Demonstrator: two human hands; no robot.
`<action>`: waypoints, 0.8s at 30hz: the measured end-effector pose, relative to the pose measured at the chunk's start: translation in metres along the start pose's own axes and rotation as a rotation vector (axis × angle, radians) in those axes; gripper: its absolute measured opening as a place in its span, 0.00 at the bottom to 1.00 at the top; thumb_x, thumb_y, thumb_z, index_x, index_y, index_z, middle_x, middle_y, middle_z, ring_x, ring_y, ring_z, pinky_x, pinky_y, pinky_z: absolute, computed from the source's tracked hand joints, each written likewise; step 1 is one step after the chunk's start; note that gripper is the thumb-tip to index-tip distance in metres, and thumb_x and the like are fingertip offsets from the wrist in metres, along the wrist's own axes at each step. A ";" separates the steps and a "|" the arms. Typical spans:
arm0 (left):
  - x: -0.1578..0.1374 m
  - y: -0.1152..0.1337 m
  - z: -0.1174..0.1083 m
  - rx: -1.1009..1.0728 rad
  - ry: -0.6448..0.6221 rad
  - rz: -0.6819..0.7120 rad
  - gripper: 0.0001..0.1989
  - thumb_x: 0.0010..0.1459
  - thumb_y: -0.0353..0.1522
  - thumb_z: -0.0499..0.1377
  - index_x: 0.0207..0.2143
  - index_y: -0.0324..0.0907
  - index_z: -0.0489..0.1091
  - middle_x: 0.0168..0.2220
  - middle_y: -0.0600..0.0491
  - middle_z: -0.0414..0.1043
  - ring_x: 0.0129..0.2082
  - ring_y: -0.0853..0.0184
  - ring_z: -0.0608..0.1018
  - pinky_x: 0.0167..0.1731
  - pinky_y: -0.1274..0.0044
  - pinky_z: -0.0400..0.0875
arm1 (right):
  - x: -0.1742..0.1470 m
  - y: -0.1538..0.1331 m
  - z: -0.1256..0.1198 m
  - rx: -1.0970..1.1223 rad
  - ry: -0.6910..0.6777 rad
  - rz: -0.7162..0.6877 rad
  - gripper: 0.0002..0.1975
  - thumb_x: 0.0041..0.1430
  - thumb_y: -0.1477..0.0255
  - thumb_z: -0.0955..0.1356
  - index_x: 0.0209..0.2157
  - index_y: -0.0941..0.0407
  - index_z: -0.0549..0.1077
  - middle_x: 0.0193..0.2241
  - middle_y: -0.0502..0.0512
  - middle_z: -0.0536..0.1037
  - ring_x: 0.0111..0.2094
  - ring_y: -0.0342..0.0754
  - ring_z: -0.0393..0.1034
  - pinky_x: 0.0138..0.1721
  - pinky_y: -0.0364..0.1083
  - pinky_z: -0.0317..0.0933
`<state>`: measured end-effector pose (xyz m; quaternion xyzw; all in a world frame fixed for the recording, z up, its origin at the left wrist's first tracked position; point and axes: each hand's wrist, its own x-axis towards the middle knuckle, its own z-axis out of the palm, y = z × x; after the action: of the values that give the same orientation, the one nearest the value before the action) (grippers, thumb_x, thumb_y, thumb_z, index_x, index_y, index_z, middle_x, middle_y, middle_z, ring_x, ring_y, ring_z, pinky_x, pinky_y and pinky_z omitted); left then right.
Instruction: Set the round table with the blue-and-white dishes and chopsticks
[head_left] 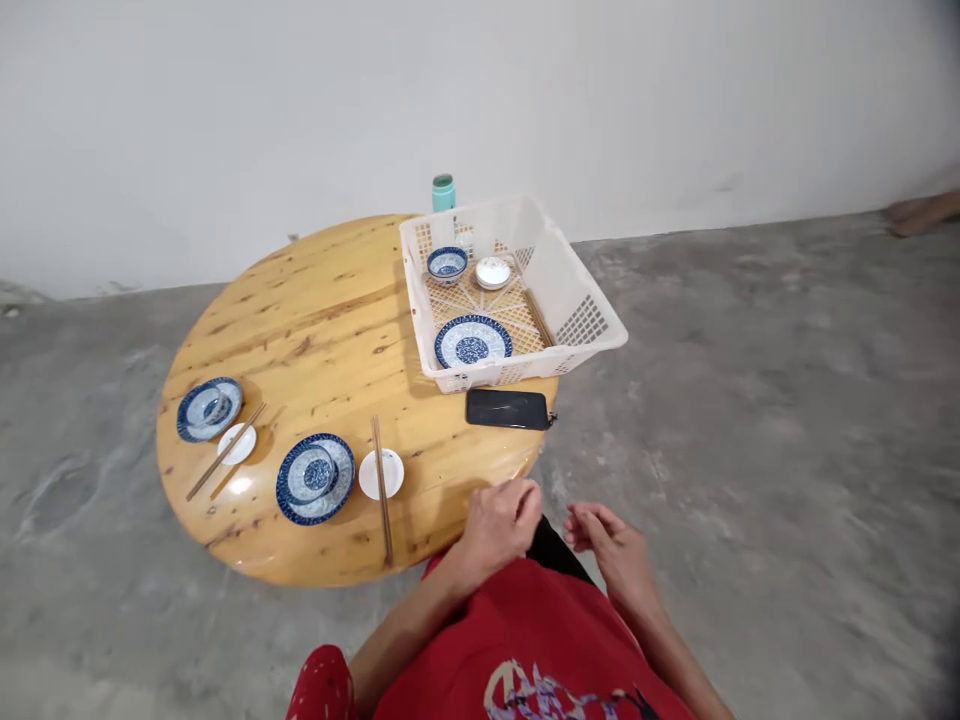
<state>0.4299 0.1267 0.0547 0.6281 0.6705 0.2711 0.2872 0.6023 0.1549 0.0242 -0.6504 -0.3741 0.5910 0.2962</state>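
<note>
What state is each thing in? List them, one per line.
White plastic basket: open-topped, holding tableware.
Flat black rectangular phone: screen dark.
Teal cylindrical container: upright.
Round blue-and-white plates: face up.
Round blue-and-white bowls: upright.
Small round white dishes: apparently stacked in basket, single on table.
Thin brown chopsticks: lying down.
Left hand: curled, no object visible.
Right hand: partly curled, no object visible.

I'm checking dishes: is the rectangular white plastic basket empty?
The basket is not empty: a round blue-patterned plate, a blue-patterned bowl, small white crockery and brown wooden chopsticks are inside.
</note>
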 end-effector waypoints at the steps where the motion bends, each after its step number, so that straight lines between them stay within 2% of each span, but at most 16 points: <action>1: 0.009 0.003 -0.004 0.006 0.051 -0.057 0.13 0.69 0.32 0.50 0.37 0.44 0.74 0.32 0.52 0.80 0.31 0.69 0.79 0.33 0.79 0.68 | 0.013 -0.015 -0.002 -0.022 -0.064 -0.030 0.29 0.38 0.43 0.74 0.28 0.56 0.76 0.22 0.55 0.76 0.22 0.48 0.70 0.24 0.45 0.64; 6: 0.061 0.024 -0.040 0.106 0.313 -0.326 0.14 0.70 0.33 0.49 0.39 0.43 0.74 0.32 0.53 0.80 0.31 0.71 0.79 0.35 0.81 0.67 | 0.061 -0.090 -0.014 -0.153 -0.381 -0.221 0.30 0.43 0.40 0.72 0.25 0.55 0.74 0.21 0.54 0.75 0.20 0.46 0.68 0.22 0.44 0.63; 9: 0.095 0.034 -0.069 0.242 0.454 -0.393 0.13 0.70 0.33 0.50 0.40 0.42 0.75 0.34 0.52 0.80 0.33 0.70 0.79 0.36 0.80 0.66 | 0.081 -0.136 -0.030 -0.172 -0.503 -0.371 0.27 0.51 0.43 0.71 0.27 0.55 0.74 0.22 0.53 0.75 0.21 0.45 0.69 0.24 0.44 0.65; 11: 0.119 0.036 -0.086 0.345 0.490 -0.403 0.14 0.70 0.33 0.49 0.40 0.41 0.75 0.35 0.51 0.80 0.35 0.70 0.79 0.37 0.80 0.65 | 0.094 -0.166 -0.040 -0.184 -0.555 -0.488 0.25 0.56 0.46 0.71 0.28 0.55 0.75 0.24 0.53 0.76 0.22 0.45 0.69 0.26 0.43 0.67; 13: 0.143 0.033 -0.100 0.445 0.436 -0.411 0.16 0.71 0.33 0.48 0.40 0.42 0.75 0.37 0.50 0.80 0.37 0.68 0.78 0.39 0.79 0.65 | 0.110 -0.194 -0.046 -0.221 -0.587 -0.604 0.22 0.59 0.48 0.70 0.29 0.55 0.76 0.25 0.53 0.76 0.24 0.45 0.70 0.28 0.43 0.67; 15: 0.167 0.023 -0.110 0.539 0.322 -0.425 0.17 0.71 0.33 0.47 0.40 0.42 0.75 0.40 0.49 0.80 0.41 0.66 0.78 0.40 0.78 0.66 | 0.130 -0.218 -0.044 -0.277 -0.600 -0.687 0.20 0.62 0.51 0.69 0.31 0.55 0.76 0.26 0.54 0.77 0.25 0.45 0.71 0.29 0.43 0.68; 18: 0.203 -0.001 -0.119 0.666 0.144 -0.470 0.17 0.70 0.31 0.47 0.44 0.40 0.76 0.46 0.44 0.79 0.46 0.62 0.79 0.45 0.75 0.67 | 0.165 -0.243 -0.028 -0.413 -0.605 -0.712 0.16 0.64 0.57 0.69 0.33 0.55 0.77 0.27 0.55 0.78 0.27 0.47 0.73 0.31 0.43 0.68; 21: 0.235 -0.027 -0.120 0.746 0.004 -0.510 0.17 0.69 0.28 0.47 0.48 0.35 0.76 0.50 0.39 0.77 0.50 0.59 0.78 0.50 0.73 0.68 | 0.203 -0.252 -0.001 -0.583 -0.598 -0.681 0.11 0.63 0.63 0.70 0.35 0.57 0.79 0.27 0.55 0.79 0.28 0.48 0.75 0.31 0.43 0.68; 24: 0.262 -0.049 -0.118 0.758 -0.066 -0.507 0.18 0.66 0.25 0.50 0.52 0.32 0.74 0.52 0.35 0.75 0.52 0.56 0.77 0.53 0.71 0.68 | 0.238 -0.248 0.025 -0.734 -0.579 -0.656 0.07 0.59 0.69 0.72 0.31 0.58 0.79 0.22 0.53 0.78 0.28 0.49 0.75 0.30 0.42 0.66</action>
<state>0.2990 0.3852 0.0888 0.5133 0.8453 -0.0925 0.1155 0.5491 0.4878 0.0956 -0.3723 -0.8031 0.4534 0.1041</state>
